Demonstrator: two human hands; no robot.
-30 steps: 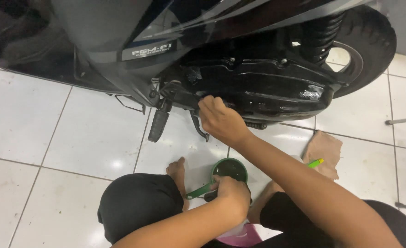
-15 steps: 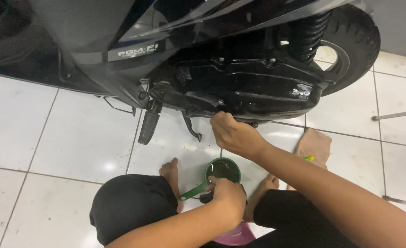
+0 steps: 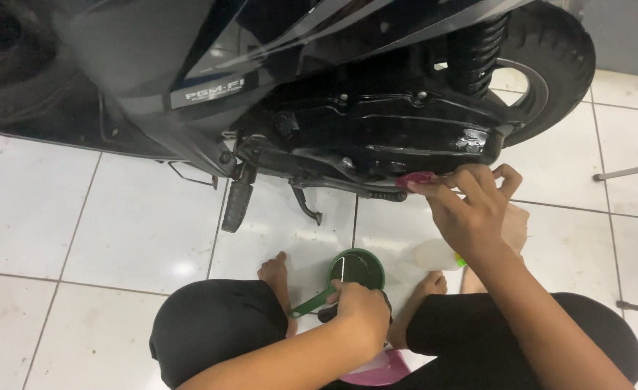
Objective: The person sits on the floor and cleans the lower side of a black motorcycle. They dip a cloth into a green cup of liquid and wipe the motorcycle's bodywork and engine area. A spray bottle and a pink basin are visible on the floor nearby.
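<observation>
A: Item one, your right hand (image 3: 470, 209)?

B: Raised to the underside of the black scooter engine case (image 3: 398, 130). Your fingers are half curled, thumb and forefinger pinched on a small pink-red rag or cap (image 3: 416, 179), which touches the lower edge of the case. The other fingers are loosely bent, not a full fist.

A: Item two, your left hand (image 3: 359, 314)?

B: Low, between your knees, closed around the handle of a green funnel (image 3: 355, 271). The funnel stands on the white tiled floor (image 3: 117, 224), mouth up, just beside your bare left foot (image 3: 274, 273). Whether your palm touches the funnel's rim, you cannot tell.

A: Item three, nearby stock?

B: A pale plastic bottle (image 3: 434, 254) with a green tip lies on the floor near your right foot, just right of the funnel. A pink object (image 3: 377, 370) shows at the bottom edge, mostly hidden by your arm. The folded footpeg (image 3: 236, 202) and side stand (image 3: 306, 204) hang above the floor, left of the funnel. The rear wheel (image 3: 550, 65) sits at the upper right.
</observation>
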